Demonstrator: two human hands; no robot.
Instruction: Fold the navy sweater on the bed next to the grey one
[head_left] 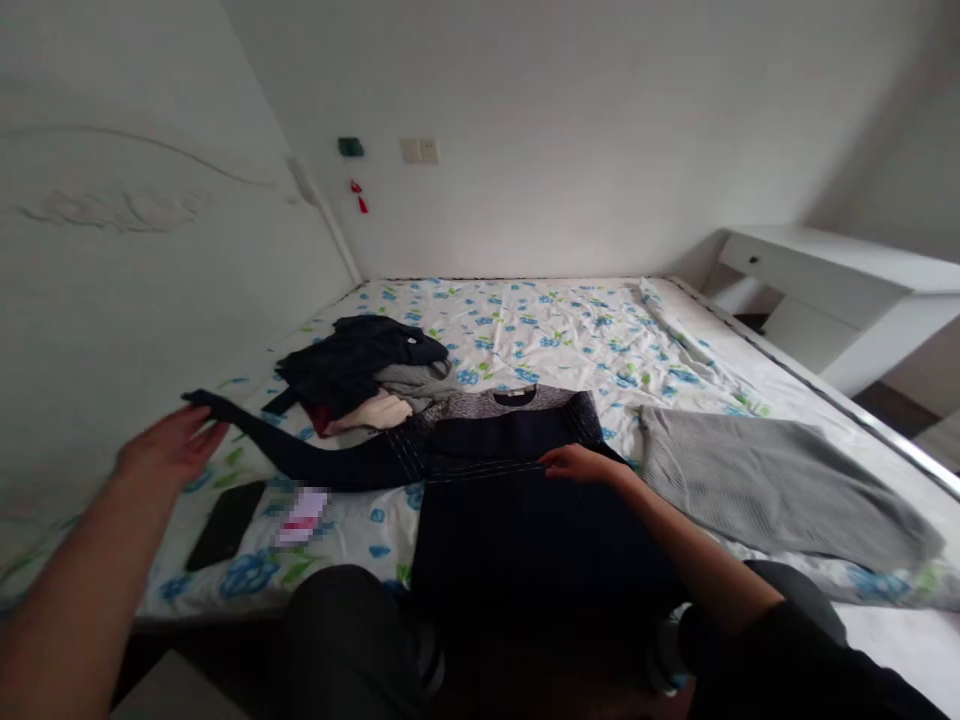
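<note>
A dark navy sweater (495, 500) with a grey striped yoke lies flat on the bed, its left sleeve (315, 455) stretched out to the left. My left hand (176, 445) is at the cuff end of that sleeve, fingers extended and close together, touching or just over the cuff. My right hand (577, 463) rests palm down on the sweater's chest, along a thin striped fold line, fingers flat.
A pile of dark, grey, red and cream clothes (367, 375) sits behind the sleeve. A grey knit garment (772, 480) lies to the right. A black phone (225, 525) and a small pink item (302, 518) lie near the bed's front edge. The floral sheet (555, 325) covers the bed; a white desk (847, 275) stands right.
</note>
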